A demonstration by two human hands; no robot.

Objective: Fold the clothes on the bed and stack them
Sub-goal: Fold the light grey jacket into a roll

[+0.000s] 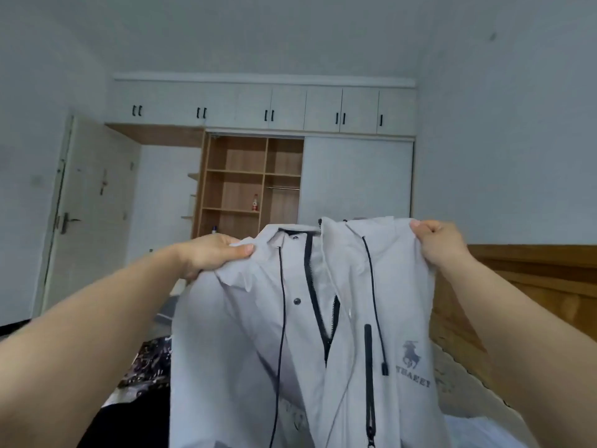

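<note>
A light grey hooded jacket [300, 334] with black zip, drawstrings and a horse logo hangs upright in front of me, front side facing me. My left hand [210, 255] pinches its left shoulder between thumb and fingers. My right hand [441, 242] grips its right shoulder at the same height. The jacket's lower part runs off the bottom of the frame and hides most of the bed. A dark patterned garment [145, 367] lies on the bed to the left, and a black cloth [129, 421] lies below it.
A wooden headboard [533, 279] stands on the right behind my right arm. Across the room is a wardrobe with open wooden shelves [248, 185] and white doors, holding a small red bottle [255, 202]. A white door [87, 202] is on the left.
</note>
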